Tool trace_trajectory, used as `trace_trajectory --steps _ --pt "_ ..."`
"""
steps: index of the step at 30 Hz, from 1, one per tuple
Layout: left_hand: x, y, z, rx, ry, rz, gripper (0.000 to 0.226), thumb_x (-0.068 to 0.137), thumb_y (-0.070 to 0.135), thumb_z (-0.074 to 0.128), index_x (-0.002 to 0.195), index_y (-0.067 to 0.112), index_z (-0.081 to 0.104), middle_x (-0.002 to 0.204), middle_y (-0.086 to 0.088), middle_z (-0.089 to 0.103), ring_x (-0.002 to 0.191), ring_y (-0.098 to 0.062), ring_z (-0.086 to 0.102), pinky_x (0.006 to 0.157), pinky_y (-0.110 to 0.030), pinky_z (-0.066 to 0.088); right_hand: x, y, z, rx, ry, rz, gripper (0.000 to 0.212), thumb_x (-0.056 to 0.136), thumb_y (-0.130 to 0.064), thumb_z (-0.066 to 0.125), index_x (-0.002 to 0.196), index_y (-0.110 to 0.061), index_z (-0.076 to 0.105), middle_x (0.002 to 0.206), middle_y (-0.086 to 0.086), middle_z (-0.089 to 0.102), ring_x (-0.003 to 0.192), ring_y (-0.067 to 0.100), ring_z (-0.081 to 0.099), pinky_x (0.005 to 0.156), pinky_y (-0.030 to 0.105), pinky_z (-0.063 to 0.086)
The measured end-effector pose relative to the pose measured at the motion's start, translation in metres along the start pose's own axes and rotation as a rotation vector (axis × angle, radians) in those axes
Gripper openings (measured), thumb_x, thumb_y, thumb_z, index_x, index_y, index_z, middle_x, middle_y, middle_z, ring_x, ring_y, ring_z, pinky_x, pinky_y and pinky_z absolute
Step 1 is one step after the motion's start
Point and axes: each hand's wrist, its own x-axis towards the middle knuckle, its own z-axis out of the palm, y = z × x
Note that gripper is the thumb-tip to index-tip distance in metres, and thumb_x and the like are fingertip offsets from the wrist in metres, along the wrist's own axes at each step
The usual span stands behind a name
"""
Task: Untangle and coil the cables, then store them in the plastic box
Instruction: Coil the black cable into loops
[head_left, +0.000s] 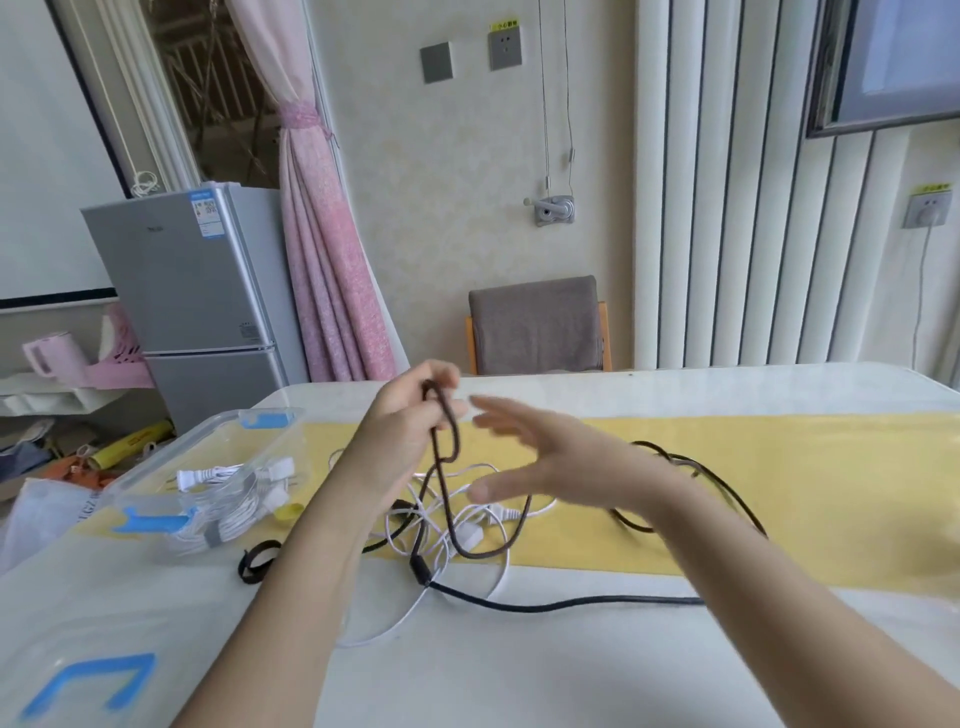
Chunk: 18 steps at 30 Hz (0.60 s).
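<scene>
Where white cable (469, 535) crosses brown cable (448, 410), plastic box (171, 457) sits left.

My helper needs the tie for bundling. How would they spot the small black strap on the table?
Find the yellow runner across the white table. Off its near edge, by the front right corner of the plastic box, lies the black strap. Unlike the long dark cable and white cables, it is a short flat band folded into a loop.
</scene>
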Motion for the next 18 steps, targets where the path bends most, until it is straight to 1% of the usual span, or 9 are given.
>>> trace_trajectory --steps 2,4,6,8,10,12,13,15,18 --pt "-0.001 0.016 0.017 0.003 -0.175 -0.028 0.02 0.067 0.002 0.052 0.079 0.017 0.056 0.068 -0.003 0.037 0.063 -0.014 0.036 0.058 -0.025 0.032 0.006 -0.005 0.024 0.135 -0.016 -0.068 0.044 0.08 -0.036 0.074 0.118 -0.024 0.055 0.111 -0.006 0.063 0.099 0.01 0.062 0.095 0.033 0.049" --pt "-0.001 0.026 0.023 0.039 -0.232 -0.022 0.026 0.067 0.002 0.051 0.077 0.023 0.063 0.072 -0.003 0.041 0.065 -0.016 0.038 0.055 -0.027 0.033 0.008 -0.008 0.03 0.273 0.059 -0.087 0.012 0.091 -0.027 0.063 0.093 -0.015 0.061 0.082 0.001 0.062 0.066 0.013 0.06 0.07 0.03 0.052" --pt "0.002 0.025 0.014 0.099 -0.214 0.036 0.037 0.065 0.0 0.047 0.087 0.024 0.067 0.083 0.0 0.054 0.078 -0.015 0.051 0.061 -0.026 0.044 0.007 -0.008 0.021 0.357 0.159 -0.065 0.023 0.098 -0.021 0.051 0.08 -0.011 0.063 0.066 0.003 0.057 0.053 0.013 0.052 0.057 0.024 0.045" --pt "0.003 0.012 -0.002 0.342 -0.212 0.048 0.049 0.067 -0.001 0.046 0.104 0.026 0.063 0.109 0.004 0.063 0.105 -0.007 0.056 0.087 -0.017 0.043 0.004 -0.007 0.006 0.444 0.248 -0.047 0.034 0.1 -0.023 0.046 0.073 -0.009 0.06 0.059 0.002 0.053 0.049 0.013 0.048 0.053 0.023 0.041" --pt "-0.001 -0.013 -0.016 0.685 -0.318 -0.083 0.042 0.077 0.009 0.054 0.11 0.036 0.056 0.127 0.012 0.057 0.119 0.003 0.048 0.097 -0.013 0.034 -0.002 -0.003 -0.012 0.521 0.238 -0.019 0.037 0.101 -0.026 0.044 0.07 -0.009 0.056 0.056 0.002 0.047 0.047 0.013 0.042 0.049 0.021 0.036" --pt "-0.008 -0.048 -0.032 1.069 -0.433 -0.237 0.025 0.076 0.044 0.06 0.1 0.042 0.054 0.121 0.014 0.056 0.117 -0.001 0.046 0.108 -0.026 0.028 -0.007 0.0 -0.03 0.524 0.209 0.023 0.038 0.102 -0.027 0.042 0.071 -0.009 0.053 0.053 0.0 0.038 0.045 0.012 0.032 0.045 0.019 0.028" --pt "-0.011 -0.063 -0.041 1.244 -0.438 -0.258 0.03 0.068 0.062 0.053 0.089 0.041 0.055 0.109 0.011 0.057 0.109 -0.004 0.045 0.111 -0.034 0.023 -0.009 0.003 -0.039 0.48 0.263 0.053 0.038 0.102 -0.028 0.041 0.07 -0.01 0.053 0.052 -0.002 0.035 0.045 0.011 0.028 0.044 0.019 0.025" --pt "-0.018 -0.082 -0.057 1.375 -0.322 -0.25 0.045 0.059 0.075 0.037 0.071 0.035 0.053 0.09 0.012 0.056 0.097 -0.005 0.043 0.114 -0.043 0.014 -0.013 0.011 -0.06 0.249 0.539 0.143 0.039 0.101 -0.028 0.042 0.069 -0.011 0.056 0.052 -0.002 0.04 0.048 0.015 0.034 0.045 0.024 0.027" --pt "-0.02 -0.087 -0.075 1.407 -0.195 -0.212 0.058 0.055 0.071 0.031 0.091 0.034 0.058 0.098 0.016 0.055 0.111 -0.008 0.046 0.116 -0.042 0.003 -0.027 0.035 -0.095 -0.163 0.973 0.274 0.038 0.1 -0.024 0.037 0.085 -0.001 0.063 0.073 0.016 0.059 0.07 0.032 0.054 0.06 0.035 0.038"
